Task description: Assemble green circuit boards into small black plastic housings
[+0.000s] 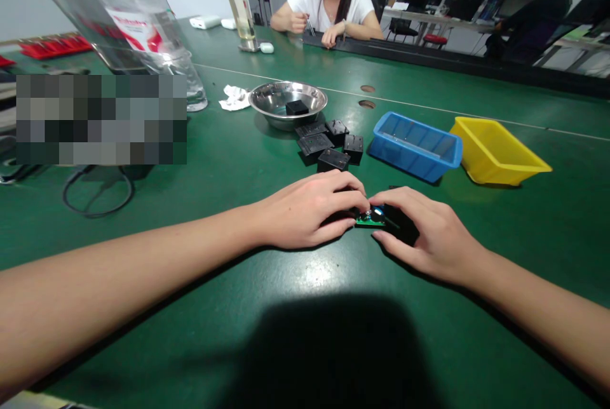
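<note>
The green circuit board [369, 223] lies on the desk [314, 279] between my two hands, fingertips close around it. My left hand [314, 209] comes in from nine o'clock, fingers curled over that end, thumb a little apart from them at the board's near corner; I cannot tell whether they pinch it. My right hand [431, 231], at three o'clock, makes a loose C: index fingertip at the board's far edge, thumb parted toward me. Something dark sits inside that curve, and whether I grip it I cannot tell. From the board, black boxes [316, 144] cluster at eleven o'clock with a steel bowl [267, 107] beyond; the blue bin [414, 152] is at one, the yellow bin [505, 158] at two.
</note>
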The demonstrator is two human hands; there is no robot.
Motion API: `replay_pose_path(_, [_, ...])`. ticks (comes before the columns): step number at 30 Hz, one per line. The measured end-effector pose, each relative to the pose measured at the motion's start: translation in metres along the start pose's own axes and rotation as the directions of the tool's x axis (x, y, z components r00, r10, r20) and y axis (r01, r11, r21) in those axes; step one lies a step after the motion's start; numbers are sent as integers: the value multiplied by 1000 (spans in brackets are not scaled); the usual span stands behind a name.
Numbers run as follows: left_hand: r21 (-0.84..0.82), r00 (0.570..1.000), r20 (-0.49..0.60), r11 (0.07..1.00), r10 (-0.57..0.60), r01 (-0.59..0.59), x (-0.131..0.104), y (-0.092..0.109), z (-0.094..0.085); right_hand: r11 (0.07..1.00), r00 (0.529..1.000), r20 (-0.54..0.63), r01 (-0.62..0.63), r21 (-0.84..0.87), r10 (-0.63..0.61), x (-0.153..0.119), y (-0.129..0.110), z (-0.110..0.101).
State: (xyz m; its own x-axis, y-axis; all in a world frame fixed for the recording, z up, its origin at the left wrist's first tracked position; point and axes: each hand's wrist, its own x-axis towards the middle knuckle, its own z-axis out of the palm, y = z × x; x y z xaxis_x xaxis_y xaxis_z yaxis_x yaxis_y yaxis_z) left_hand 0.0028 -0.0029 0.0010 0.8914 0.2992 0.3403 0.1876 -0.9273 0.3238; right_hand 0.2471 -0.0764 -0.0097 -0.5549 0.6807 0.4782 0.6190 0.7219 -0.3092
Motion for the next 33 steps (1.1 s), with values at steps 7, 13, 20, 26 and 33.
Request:
replay_pose_path(7, [-43, 996, -46, 996, -77, 75, -1, 1, -1, 998, 998, -36, -58, 32, 59, 4, 3, -2])
replay_pose_path(13, [-19, 969, -124, 977, -213, 212, -2, 5, -2, 990, 990, -41, -134, 35, 135, 2, 3, -1])
replay_pose_path(20, [-41, 952, -222, 978, -209, 205, 0, 4, 0, 982, 982, -46, -180, 57, 183, 4, 2, -3])
replay_pose_path(26, [-66, 947, -258, 981, -192, 181, -1, 0, 1, 975, 977, -34, -208, 80, 211, 6, 1, -5])
replay_pose_path(33, [-71, 955, -212, 977, -210, 199, 0, 2, 0, 966, 973, -28, -225, 126, 231, 5, 0, -6])
